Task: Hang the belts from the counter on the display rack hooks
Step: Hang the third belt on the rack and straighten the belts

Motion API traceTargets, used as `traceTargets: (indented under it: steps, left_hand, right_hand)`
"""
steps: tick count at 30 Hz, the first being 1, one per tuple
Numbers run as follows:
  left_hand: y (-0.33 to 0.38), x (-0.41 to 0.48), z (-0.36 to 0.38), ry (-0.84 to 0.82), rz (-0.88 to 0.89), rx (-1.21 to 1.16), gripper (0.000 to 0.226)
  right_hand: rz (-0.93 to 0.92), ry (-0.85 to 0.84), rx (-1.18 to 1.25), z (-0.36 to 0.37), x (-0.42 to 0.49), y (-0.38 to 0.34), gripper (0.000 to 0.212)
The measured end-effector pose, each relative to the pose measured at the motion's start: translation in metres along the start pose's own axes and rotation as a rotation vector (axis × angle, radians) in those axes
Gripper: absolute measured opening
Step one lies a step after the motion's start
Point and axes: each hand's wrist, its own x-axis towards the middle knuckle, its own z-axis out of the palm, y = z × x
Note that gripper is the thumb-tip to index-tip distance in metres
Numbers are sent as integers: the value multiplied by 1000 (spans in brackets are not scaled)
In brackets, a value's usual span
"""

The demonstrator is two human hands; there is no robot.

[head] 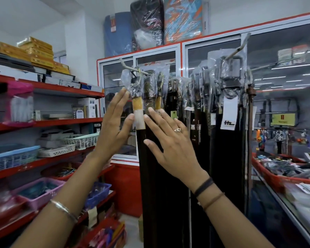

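Head view, left hand (115, 122) and right hand (170, 140) released (fingers spread), belts (168, 158) cut off below, buckles blurred.

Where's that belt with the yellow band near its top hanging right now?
The belt with the yellow band hangs left of centre, from the leftmost hook, between the open left hand and right hand.

A dark box (97, 127) on the red shelf (64, 122) reads "CRYSTAL TABLE LAMP"; other tags and signs are illegible.

Both hands, left hand (113, 122) & right hand (170, 140), open, flanking hung belt (139, 115) on rack hook (131, 68).
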Motion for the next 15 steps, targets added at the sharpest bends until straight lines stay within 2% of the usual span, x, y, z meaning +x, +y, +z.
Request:
traceTargets:
  steps: [6,15]
  left_hand:
    - [-39,18,11,-181,28,-22,59]
    - [-50,27,37,-143,104,35,65]
  right_hand:
    - [1,-67,-75,29,23,-3,56]
    - [61,-98,-262,53,22,17,59]
